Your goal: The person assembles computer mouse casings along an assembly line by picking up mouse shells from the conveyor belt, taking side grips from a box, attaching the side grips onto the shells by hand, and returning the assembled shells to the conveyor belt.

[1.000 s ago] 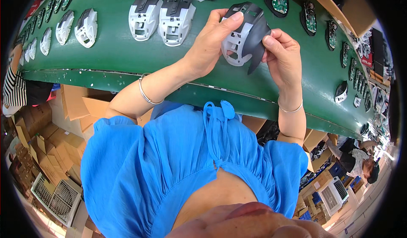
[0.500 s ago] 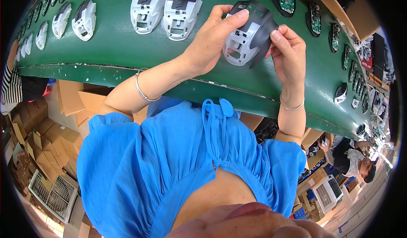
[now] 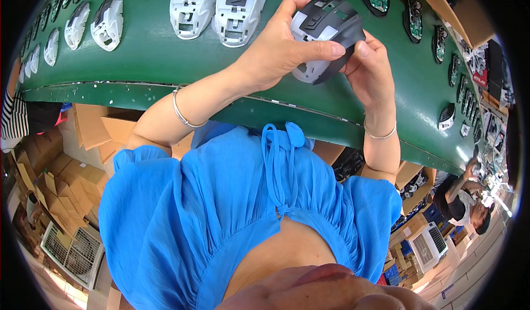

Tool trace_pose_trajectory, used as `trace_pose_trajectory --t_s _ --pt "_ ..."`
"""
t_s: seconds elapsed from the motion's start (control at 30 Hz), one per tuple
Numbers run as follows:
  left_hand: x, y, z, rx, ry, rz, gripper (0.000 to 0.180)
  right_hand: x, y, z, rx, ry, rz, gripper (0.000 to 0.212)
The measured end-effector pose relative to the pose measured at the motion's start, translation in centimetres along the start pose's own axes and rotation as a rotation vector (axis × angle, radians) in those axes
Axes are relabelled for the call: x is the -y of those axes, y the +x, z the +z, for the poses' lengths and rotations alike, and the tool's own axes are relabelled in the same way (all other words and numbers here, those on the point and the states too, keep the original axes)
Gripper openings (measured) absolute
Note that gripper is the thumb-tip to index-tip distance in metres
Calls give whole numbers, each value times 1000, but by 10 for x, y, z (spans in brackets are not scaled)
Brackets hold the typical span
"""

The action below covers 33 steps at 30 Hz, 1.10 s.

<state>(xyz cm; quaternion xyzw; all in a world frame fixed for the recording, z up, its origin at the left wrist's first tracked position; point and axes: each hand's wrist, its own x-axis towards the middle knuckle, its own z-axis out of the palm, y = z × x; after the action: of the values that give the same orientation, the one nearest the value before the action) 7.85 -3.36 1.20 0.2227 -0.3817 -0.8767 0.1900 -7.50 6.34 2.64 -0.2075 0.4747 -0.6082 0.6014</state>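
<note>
Above the green bench, a mouse shell (image 3: 319, 29) with a white body and dark grey top and side is held between my two hands. My left hand (image 3: 279, 49) wraps its left side, the thumb lying across the lower part. At the right edge, my right hand (image 3: 371, 69) pinches the dark side piece with thumb and fingers; some fingertips are hidden behind it. Two similar white-and-grey shells, a left one (image 3: 191, 11) and a right one (image 3: 238, 17), lie on the bench left of my hands.
More shells (image 3: 108, 24) stretch along the bench (image 3: 160, 61) to the left. Several dark bases with green circuit boards (image 3: 414, 21) line the right. A cardboard box (image 3: 458, 11) stands at the far right edge. Another person (image 3: 464, 202) sits farther right.
My left thumb has slid from the shell's top down to its lower side. The shell has turned in my hands, and the dark side piece now sits closer against the body.
</note>
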Motion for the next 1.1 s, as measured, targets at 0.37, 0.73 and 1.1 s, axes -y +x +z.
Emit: trace_pose_trajectory --t_s 0.37,0.73,1.1 --pt "0 6 -12 31 765 387 95 -1 3 -7 -126 -27 -192 23" --pt "-9 2 -10 99 1022 350 62 9 -4 -7 -98 -123 -67 42" --pt "-20 2 -13 220 1017 214 69 14 6 -15 -24 -471 -149 83"
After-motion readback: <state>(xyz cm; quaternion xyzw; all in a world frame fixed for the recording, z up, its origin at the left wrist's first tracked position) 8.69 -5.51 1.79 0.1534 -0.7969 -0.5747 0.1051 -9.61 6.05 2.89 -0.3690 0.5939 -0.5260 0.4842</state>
